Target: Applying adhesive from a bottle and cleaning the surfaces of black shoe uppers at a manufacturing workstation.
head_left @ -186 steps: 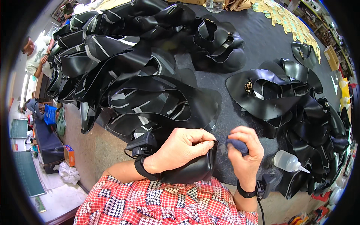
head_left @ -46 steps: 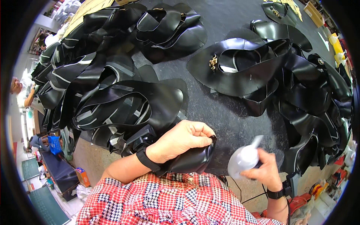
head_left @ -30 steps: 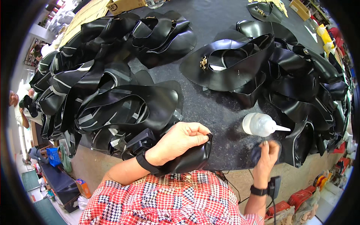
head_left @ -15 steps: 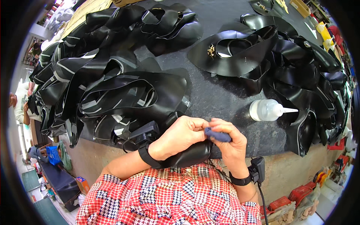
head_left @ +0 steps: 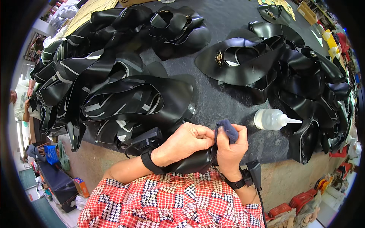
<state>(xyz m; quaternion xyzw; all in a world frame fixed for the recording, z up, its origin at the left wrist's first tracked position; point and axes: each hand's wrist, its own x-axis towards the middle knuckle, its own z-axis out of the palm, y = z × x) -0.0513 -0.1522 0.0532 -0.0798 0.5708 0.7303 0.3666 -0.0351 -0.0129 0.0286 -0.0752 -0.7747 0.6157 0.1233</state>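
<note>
Close to my body, my left hand point(head_left: 186, 141) is closed in a pinch at the edge of a glossy black leather piece point(head_left: 193, 162), which hangs under it at the table's front edge. A bunched dark blue cloth point(head_left: 228, 130) is gripped between the thumb and fingers of my right hand point(head_left: 232, 149). That cloth sticks up above the fist, right beside my left fingertips. The part of the leather between the two hands is mostly hidden. A squeeze bottle point(head_left: 270, 119) with a white pointed nozzle lies on its side to the right of my hands.
Black leather shoe uppers point(head_left: 133, 100) are heaped on the left of the dark table point(head_left: 213, 100). More lie piled on the right, one upper point(head_left: 237, 62) with a gold ornament. A cardboard box point(head_left: 305, 12) sits at the far right. Another person point(head_left: 23, 100) works at far left.
My right hand has turned upright, thumb toward me, and the blue cloth now stands up instead of lying across the fingers. My left hand has shifted slightly and still pinches. The view has tilted a little.
</note>
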